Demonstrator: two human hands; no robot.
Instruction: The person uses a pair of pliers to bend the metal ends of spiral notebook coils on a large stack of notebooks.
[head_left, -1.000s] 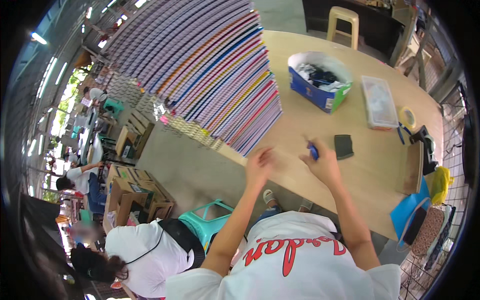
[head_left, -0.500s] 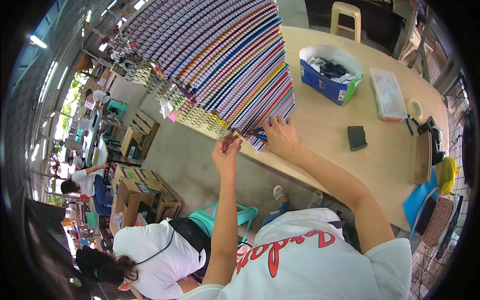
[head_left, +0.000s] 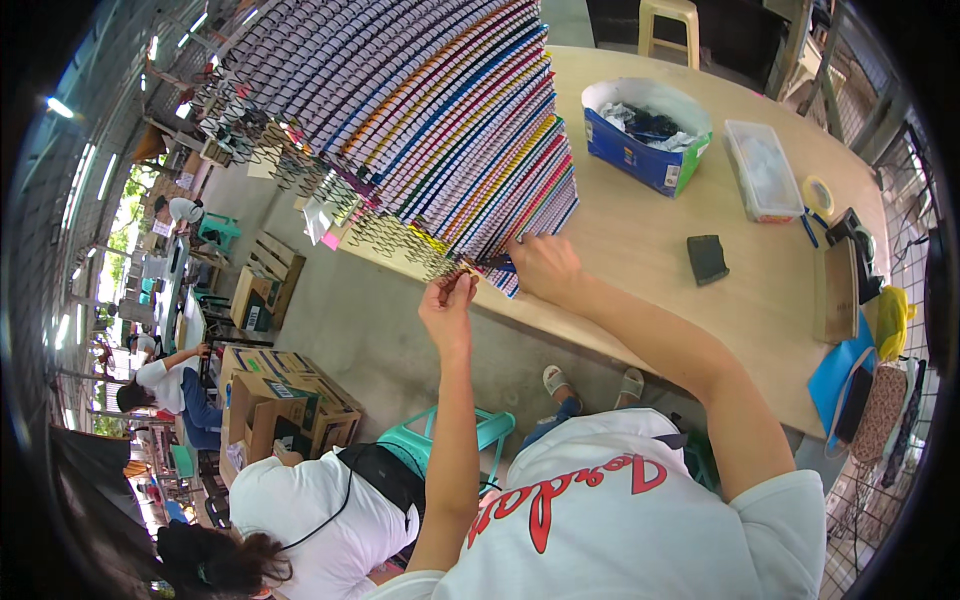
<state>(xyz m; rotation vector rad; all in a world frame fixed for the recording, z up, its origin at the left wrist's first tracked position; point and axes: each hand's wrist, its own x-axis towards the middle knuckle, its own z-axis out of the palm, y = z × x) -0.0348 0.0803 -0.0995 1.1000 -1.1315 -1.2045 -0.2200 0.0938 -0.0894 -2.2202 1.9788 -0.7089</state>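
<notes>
A long fanned stack of spiral-bound notebooks (head_left: 430, 130) with many-coloured covers lies along the wooden table (head_left: 660, 270). Loose wire coils (head_left: 400, 245) stick out along its near edge. My left hand (head_left: 448, 300) pinches the end of a wire coil at the near end of the stack. My right hand (head_left: 540, 265) rests on the last notebooks there, fingers curled on their edge next to a small blue item.
On the table stand a blue box (head_left: 645, 135) lined with white paper, a clear plastic tray (head_left: 765, 170), a tape roll (head_left: 818, 192) and a dark block (head_left: 708, 258). A seated person in white (head_left: 300, 510) is below left, beside cardboard boxes (head_left: 280, 400) and a teal stool (head_left: 440, 435).
Both hands rose from the bare table near the dark block to the near end of the notebook stack. The left hand now pinches a coil and the right lies on the notebooks.
</notes>
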